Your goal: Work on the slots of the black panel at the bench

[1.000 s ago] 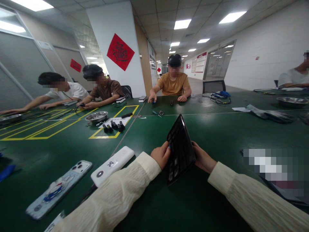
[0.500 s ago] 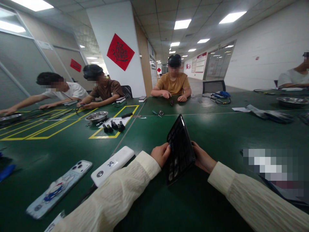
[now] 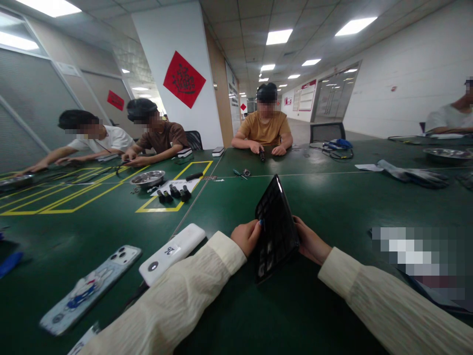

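Observation:
A thin black tablet [image 3: 275,231] stands tilted in front of me, its dark glossy face turned to the left. My left hand [image 3: 247,235] is closed on its left edge, with the thumb against the face and a small blue spot at the thumb tip. Behind the right edge, my right hand [image 3: 311,240] grips the tablet; its fingertips are hidden. Left of my left sleeve lies a white power bank [image 3: 173,252] with a number label. Beyond that is a phone [image 3: 92,291] in a blue patterned case.
A metal bowl [image 3: 148,178] and several black cylindrical parts [image 3: 173,194] lie inside yellow tape on the green table [image 3: 332,207]. Across sits a person [image 3: 263,125] holding a dark tool. Gloves [image 3: 410,175] lie right; a blurred-out item [image 3: 417,261] is nearer.
My hands and the tablet hold nearly still. Across the table, the person's hand has closed around the dark tool. The far-left person's outstretched arm has drawn slightly inward.

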`<state>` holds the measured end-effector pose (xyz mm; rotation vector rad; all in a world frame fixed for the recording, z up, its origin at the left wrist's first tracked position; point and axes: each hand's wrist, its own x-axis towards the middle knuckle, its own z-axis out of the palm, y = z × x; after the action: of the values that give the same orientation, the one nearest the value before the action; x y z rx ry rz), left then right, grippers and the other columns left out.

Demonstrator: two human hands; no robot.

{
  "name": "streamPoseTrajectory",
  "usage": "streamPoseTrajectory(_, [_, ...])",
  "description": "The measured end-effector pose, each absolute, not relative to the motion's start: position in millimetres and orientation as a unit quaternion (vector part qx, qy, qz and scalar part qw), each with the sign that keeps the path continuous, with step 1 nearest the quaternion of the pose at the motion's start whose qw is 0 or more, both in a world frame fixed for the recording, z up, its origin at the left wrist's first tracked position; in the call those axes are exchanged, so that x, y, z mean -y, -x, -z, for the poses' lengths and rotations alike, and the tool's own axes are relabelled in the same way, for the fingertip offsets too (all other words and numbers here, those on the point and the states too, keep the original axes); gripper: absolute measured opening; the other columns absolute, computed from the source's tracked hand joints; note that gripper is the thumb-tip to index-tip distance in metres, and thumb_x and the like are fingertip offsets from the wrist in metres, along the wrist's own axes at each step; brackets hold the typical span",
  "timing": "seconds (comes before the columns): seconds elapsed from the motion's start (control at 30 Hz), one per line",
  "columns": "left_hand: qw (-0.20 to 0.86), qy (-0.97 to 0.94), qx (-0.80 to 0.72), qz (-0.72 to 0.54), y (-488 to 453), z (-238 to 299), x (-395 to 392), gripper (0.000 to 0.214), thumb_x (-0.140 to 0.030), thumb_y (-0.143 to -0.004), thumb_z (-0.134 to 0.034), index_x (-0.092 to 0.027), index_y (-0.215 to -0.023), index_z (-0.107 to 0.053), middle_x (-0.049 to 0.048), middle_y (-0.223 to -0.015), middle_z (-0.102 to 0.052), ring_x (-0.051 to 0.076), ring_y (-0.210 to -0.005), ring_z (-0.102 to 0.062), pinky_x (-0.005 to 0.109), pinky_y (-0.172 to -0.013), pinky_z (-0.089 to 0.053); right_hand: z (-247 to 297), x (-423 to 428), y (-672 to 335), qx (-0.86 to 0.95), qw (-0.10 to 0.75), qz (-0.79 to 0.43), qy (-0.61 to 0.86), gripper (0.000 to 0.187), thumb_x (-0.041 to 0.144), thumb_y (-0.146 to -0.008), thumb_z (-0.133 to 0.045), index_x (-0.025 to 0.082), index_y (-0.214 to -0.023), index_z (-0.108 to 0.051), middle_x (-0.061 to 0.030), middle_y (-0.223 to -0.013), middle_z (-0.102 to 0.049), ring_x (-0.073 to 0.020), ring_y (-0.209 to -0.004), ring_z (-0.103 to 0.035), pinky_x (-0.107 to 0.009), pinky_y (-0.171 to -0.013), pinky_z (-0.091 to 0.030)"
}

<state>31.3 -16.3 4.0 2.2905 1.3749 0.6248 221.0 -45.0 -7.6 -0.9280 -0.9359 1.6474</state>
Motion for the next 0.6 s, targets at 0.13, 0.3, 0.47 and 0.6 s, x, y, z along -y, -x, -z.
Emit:
streamPoseTrajectory(0.13, [0.181, -0.824, -0.491, -0.217, -31.2, -3.8, 17.2, 0.045, -0.041, -0.089, -0.018, -0.019, -0.074, -0.054, 0.0015, -0.063, -0.056, 0.015, -0.064, -0.055, 0.024, -0.059, -0.035, 11.0, 43.5, -221.3, 0.384, 0.497, -0.678, 0.383, 0.044, 0.033, -0.076, -0.048, 0.026, -0.118, -0.033, 0.0016, -0.063, -0.058, -0.0168, -0.042, -0.054, -0.028, -0.035, -0.039])
streamPoseTrajectory(0.3, [0.169, -0.827, -0.492, -0.215, -30.5, -4.2, 17.8, 0.045, -0.041, -0.090, -0.017, -0.019, -0.073, -0.053, 0.0015, -0.063, -0.055, 0.015, -0.063, -0.055, 0.024, -0.058, -0.034, 10.9, 43.2, -221.7, 0.384, 0.493, -0.678, 0.387, 0.045, 0.032, -0.077, -0.047, 0.024, -0.118, -0.031, 0.0005, -0.065, -0.058, -0.0175, -0.043, -0.055, -0.028, -0.035, -0.041])
streamPoseTrajectory(0.47, [0.174, -0.826, -0.490, -0.217, -30.4, -3.3, 17.0, 0.045, -0.041, -0.089, -0.017, -0.019, -0.073, -0.052, 0.0013, -0.062, -0.055, 0.015, -0.062, -0.054, 0.024, -0.057, -0.033, 7.4, 45.5, -220.7, 0.379, 0.500, -0.674, 0.390, 0.044, 0.031, -0.076, -0.048, 0.024, -0.116, -0.031, 0.0013, -0.064, -0.057, -0.0172, -0.042, -0.054, -0.027, -0.034, -0.039])
streamPoseTrajectory(0.6, [0.179, -0.828, -0.485, -0.218, -31.5, -4.2, 17.0, 0.042, -0.041, -0.089, -0.019, -0.019, -0.073, -0.051, 0.0014, -0.064, -0.055, 0.015, -0.063, -0.055, 0.024, -0.057, -0.034, 6.6, 46.4, -221.2, 0.380, 0.501, -0.674, 0.388, 0.045, 0.033, -0.075, -0.049, 0.024, -0.115, -0.032, 0.0008, -0.065, -0.058, -0.0173, -0.042, -0.054, -0.028, -0.035, -0.040])
